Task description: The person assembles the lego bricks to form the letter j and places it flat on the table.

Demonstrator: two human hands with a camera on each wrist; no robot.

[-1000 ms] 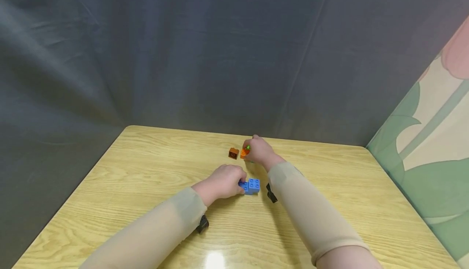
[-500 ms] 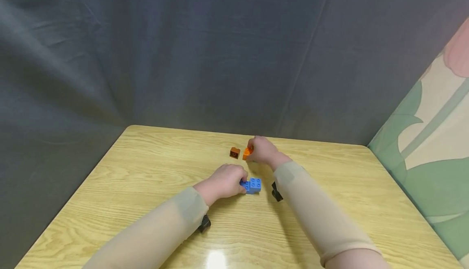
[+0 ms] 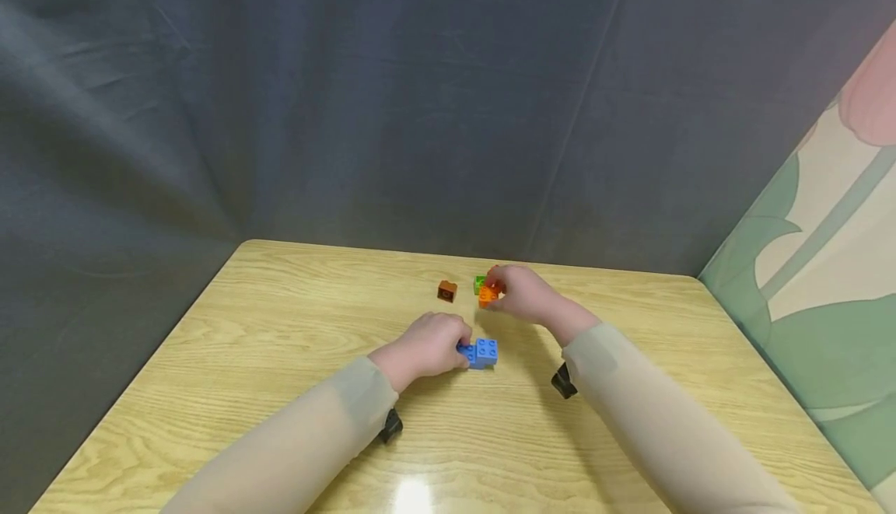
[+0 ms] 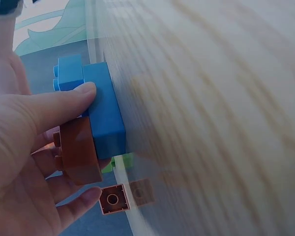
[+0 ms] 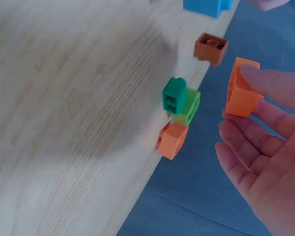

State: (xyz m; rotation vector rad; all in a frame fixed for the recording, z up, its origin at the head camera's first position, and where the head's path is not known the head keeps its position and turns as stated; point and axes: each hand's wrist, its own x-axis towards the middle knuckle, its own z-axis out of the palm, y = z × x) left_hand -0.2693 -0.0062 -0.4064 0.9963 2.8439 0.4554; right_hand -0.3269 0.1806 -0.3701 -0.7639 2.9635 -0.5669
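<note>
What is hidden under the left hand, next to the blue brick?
The left hand holds the blue brick, with a brown piece against its side under the fingers. Only the wrist view shows it; what lies deeper in the palm is covered.

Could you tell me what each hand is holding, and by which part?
Left hand grips the blue brick by its sides; right hand pinches an orange brick by its faces.

table (image 4: 211, 98): blurred in both wrist views | left hand (image 3: 427, 347): hides blue brick (image 3: 483, 353) left end
</note>
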